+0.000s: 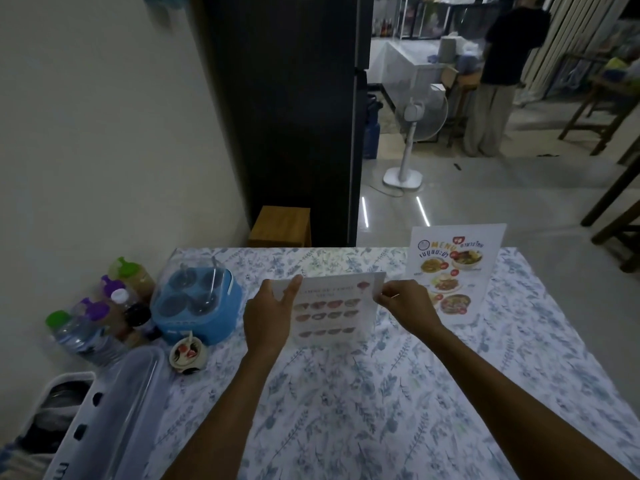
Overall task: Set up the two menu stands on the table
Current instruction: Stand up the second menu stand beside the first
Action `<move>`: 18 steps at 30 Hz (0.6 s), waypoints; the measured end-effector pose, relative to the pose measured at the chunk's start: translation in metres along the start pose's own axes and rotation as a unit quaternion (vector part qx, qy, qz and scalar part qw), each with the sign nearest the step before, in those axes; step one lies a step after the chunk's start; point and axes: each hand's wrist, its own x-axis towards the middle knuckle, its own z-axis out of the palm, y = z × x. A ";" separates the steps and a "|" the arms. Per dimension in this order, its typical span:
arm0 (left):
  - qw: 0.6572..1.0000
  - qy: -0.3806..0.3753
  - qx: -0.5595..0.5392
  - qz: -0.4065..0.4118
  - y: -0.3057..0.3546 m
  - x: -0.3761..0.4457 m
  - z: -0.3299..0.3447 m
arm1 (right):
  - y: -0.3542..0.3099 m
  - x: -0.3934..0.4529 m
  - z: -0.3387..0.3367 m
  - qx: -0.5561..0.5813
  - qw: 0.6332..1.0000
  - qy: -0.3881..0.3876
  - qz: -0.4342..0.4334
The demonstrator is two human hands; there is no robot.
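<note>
A small menu stand (332, 308) with rows of dish pictures stands upright in the middle of the table (346, 410), which has a floral cloth. My left hand (268, 315) grips its top left corner and left edge. My right hand (403, 303) pinches its top right corner. A taller menu stand (457, 268) with food photos and a red "MENU" heading stands upright behind and to the right, near the table's far edge; neither hand touches it.
At the table's left sit a blue condiment caddy (197, 306), several sauce bottles (104, 313), a small cup (188, 353) and a white basket (86, 420). Beyond the table are a wooden stool (280, 225), a dark cabinet, a standing fan (412, 140) and a person (502, 74).
</note>
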 end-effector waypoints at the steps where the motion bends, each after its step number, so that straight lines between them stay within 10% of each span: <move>1: 1.000 0.000 0.003 -0.001 0.002 0.005 0.001 | -0.001 0.005 0.000 -0.007 1.000 0.001 -0.006; 18: 0.999 0.030 0.031 0.006 -0.013 0.080 0.047 | 0.000 0.075 0.015 -0.074 0.996 -0.039 0.001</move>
